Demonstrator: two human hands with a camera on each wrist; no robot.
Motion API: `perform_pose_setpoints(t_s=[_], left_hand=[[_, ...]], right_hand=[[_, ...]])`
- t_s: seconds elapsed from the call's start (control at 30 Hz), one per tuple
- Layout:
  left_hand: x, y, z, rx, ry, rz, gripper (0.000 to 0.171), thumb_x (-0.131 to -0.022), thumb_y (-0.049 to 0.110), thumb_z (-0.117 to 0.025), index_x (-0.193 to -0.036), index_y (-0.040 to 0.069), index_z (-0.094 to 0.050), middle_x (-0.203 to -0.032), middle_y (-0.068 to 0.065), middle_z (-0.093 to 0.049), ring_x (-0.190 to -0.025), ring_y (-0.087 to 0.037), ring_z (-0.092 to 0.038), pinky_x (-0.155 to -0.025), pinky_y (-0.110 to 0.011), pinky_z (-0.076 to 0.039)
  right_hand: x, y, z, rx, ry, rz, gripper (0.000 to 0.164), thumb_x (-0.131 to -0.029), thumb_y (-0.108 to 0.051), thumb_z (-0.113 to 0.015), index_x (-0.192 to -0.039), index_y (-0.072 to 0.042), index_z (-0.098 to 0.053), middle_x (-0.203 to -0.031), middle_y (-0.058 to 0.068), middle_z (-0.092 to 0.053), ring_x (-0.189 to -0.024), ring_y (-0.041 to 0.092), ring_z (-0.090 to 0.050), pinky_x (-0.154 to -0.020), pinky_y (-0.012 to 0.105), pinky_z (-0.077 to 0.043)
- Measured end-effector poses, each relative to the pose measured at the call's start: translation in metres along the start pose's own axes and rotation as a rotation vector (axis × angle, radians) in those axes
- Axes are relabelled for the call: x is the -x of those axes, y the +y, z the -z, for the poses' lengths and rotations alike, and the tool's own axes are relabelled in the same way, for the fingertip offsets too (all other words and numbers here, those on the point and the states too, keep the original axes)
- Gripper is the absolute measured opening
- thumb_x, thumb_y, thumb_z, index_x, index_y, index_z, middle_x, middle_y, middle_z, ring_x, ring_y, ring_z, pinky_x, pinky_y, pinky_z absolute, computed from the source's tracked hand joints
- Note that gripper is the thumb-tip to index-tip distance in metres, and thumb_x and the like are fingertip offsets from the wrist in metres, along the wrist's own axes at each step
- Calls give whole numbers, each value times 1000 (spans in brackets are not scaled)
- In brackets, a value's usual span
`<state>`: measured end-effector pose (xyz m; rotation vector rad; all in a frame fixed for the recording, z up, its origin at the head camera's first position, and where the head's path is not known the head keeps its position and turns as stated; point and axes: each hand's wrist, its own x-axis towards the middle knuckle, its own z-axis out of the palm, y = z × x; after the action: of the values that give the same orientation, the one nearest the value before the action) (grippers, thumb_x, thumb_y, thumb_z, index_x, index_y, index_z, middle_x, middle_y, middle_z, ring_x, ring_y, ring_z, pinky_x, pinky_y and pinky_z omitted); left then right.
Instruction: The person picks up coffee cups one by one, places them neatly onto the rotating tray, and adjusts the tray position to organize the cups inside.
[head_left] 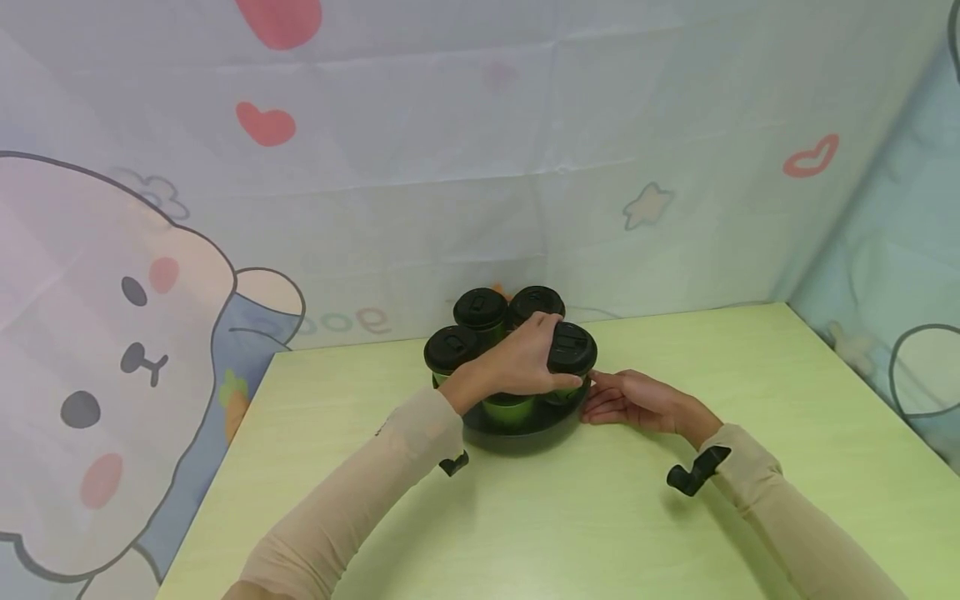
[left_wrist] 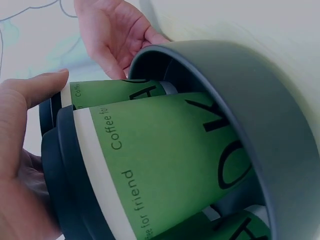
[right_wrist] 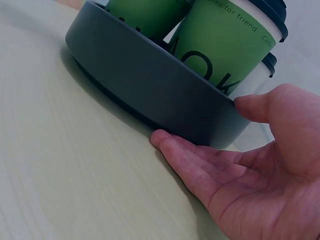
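Observation:
Several green paper coffee cups with black lids stand together in a dark round tray [head_left: 517,443]. My left hand [head_left: 525,357] reaches over them and grips the right front coffee cup [head_left: 573,350] by its lid, thumb in front and fingers behind. Beneath that hand is another green cup [left_wrist: 160,160], its lid mostly hidden in the head view. My right hand [head_left: 633,402] holds the tray's right edge. In the right wrist view its thumb touches the rim and its fingers lie against the lower wall [right_wrist: 150,80], low by the table.
The tray stands on a pale yellow-green table [head_left: 750,375], close to its back edge. Behind it hangs a printed cloth [head_left: 420,167] with hearts and a cartoon animal. More coffee cups [head_left: 480,310] are at the tray's back and left. Each wrist wears a black camera mount [head_left: 697,471].

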<state>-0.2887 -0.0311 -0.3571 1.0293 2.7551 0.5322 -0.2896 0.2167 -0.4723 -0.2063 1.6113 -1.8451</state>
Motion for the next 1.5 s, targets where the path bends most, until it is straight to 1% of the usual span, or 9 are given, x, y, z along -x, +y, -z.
perform_pose_setpoints(t_s=[0.17,0.3,0.5,0.67,0.9,1.1,1.33,1.43,1.5], left_hand=[[-2,2,-1,-92,-45,27,102,-97,57,-65,-164,0,-14,-167,-20,-21,-148,-33,-38,-117,-43,-39],[-3,3,-4,-162,-70,47,102,-99,61,-60,-165,0,-11,-168,-20,-19,-148,-33,-38,-117,-43,-40],[-3,3,-8,-234,-93,60,102,-101,65,-52,-165,0,-8,-169,-23,-16,-151,-33,-34,-117,-42,-39],[-3,6,-9,-286,-102,57,102,-101,67,-49,-165,-1,-8,-169,-24,-16,-153,-32,-30,-118,-41,-39],[-1,9,-7,-292,-109,94,104,-100,70,-49,-165,-2,-10,-168,-25,-19,-150,-34,-34,-117,-42,-40],[-1,7,-6,-300,-107,111,105,-99,73,-47,-163,-4,-16,-165,-24,-28,-147,-33,-41,-116,-41,-41],[4,8,-1,-274,-62,138,109,-93,79,-50,-160,-4,-25,-156,-25,-41,-132,-34,-56,-106,-41,-51],[6,8,2,-251,-53,154,111,-92,80,-50,-159,-4,-25,-156,-25,-40,-131,-35,-57,-106,-41,-51],[8,7,5,-236,-55,167,112,-92,81,-48,-161,-4,-24,-158,-25,-38,-134,-35,-55,-108,-41,-49]], right_hand=[[1,0,-1,1,5,-5,52,-113,-32,-46,-128,18,-52,-108,20,-72,-104,29,-73,-98,39,-57],[1,0,-2,-1,5,-9,52,-113,-32,-46,-127,18,-51,-107,19,-72,-103,29,-73,-97,38,-57],[1,0,-3,-2,8,-10,52,-113,-31,-46,-128,18,-52,-107,19,-72,-104,29,-73,-98,39,-57],[2,0,-3,1,14,-6,52,-113,-30,-45,-130,18,-51,-108,19,-72,-104,28,-73,-99,38,-56],[0,0,-3,3,11,-4,52,-114,-29,-43,-131,19,-49,-107,18,-71,-103,28,-73,-98,38,-57],[-2,1,-4,-3,4,0,50,-114,-28,-42,-130,19,-49,-106,19,-71,-103,28,-73,-97,38,-57],[-3,2,-4,12,-10,2,51,-114,-30,-44,-130,18,-51,-109,20,-71,-105,28,-72,-99,39,-56],[-2,1,-5,18,-10,2,51,-113,-30,-45,-130,18,-51,-110,21,-71,-106,30,-72,-99,39,-56],[-1,-1,-4,27,-6,3,52,-113,-30,-45,-129,19,-50,-111,22,-70,-107,31,-71,-99,39,-56]])
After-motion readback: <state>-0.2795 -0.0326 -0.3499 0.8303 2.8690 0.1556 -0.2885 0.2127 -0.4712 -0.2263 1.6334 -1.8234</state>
